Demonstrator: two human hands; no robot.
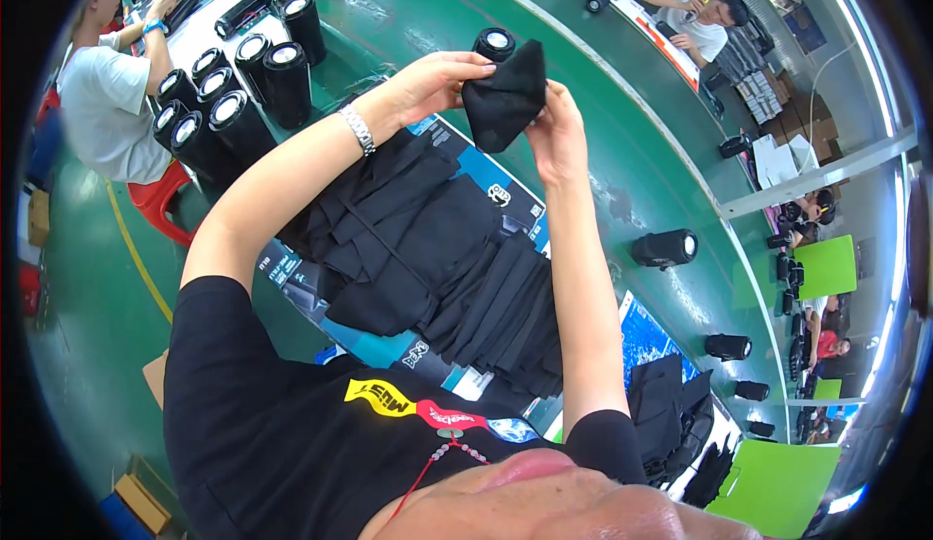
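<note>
Nearest the camera, a stack of flat black fabric pouches is laid in overlapping rows on the desk, on top of flattened blue-and-black printed cartons with white label patches. A second, smaller heap of black pouches is seen lower right, beside bright green sheets.

Above the stack, one black fabric pouch is held up in the air between both hands. It is pinched at its upper left corner by the closed fingers of the left hand, and its right edge is gripped by the closed fingers of the right hand. The pouch is judged to be light, soft and limp, not fragile and not slippery; it droops to a point, so it is best taken at the rim or corners, with the mouth spread by both hands.

Just behind the pouch a black cylindrical speaker with a silvery end cap is partly hidden. Farther left, a cluster of similar upright cylindrical speakers is stood on the desk, and single ones are spaced along the green conveyor. Beyond it, a red-and-white strip sign is fixed along the far bench edge.
</note>
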